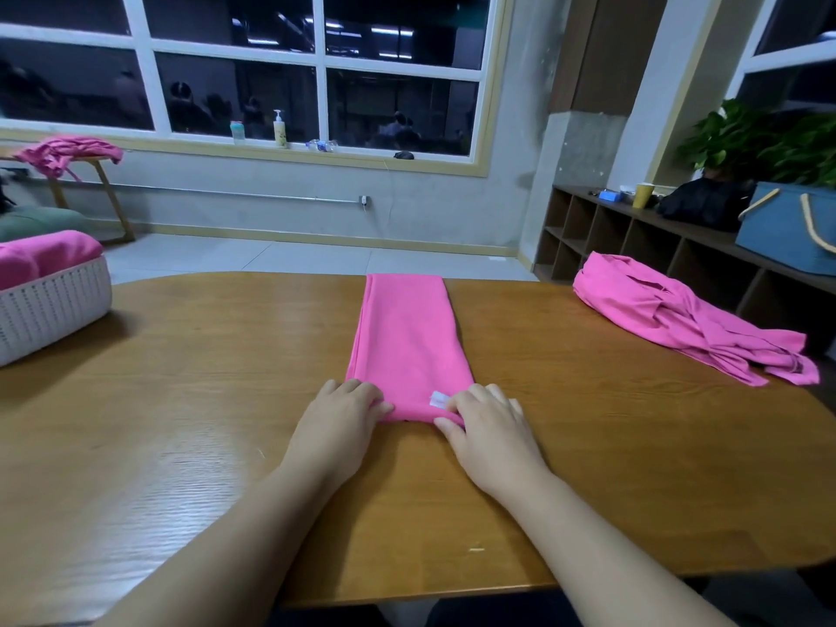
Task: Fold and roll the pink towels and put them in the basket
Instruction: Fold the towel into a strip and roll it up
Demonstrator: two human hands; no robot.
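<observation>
A pink towel [407,337], folded into a long narrow strip, lies on the wooden table [181,423] and runs away from me to the far edge. My left hand [339,418] pinches its near left corner. My right hand [488,427] pinches the near right corner beside a small white label [438,399]. The near end is slightly turned over under my fingers. A white woven basket [49,310] stands at the table's left edge with rolled pink towels [45,255] in it. A loose pile of pink towels [678,319] lies at the right.
More pink cloth [72,153] lies on a small wooden stand at the far left. A low shelf unit [633,237] on the right carries a blue bag [787,233], a black bag, a yellow cup and a plant. Bottles stand on the window sill.
</observation>
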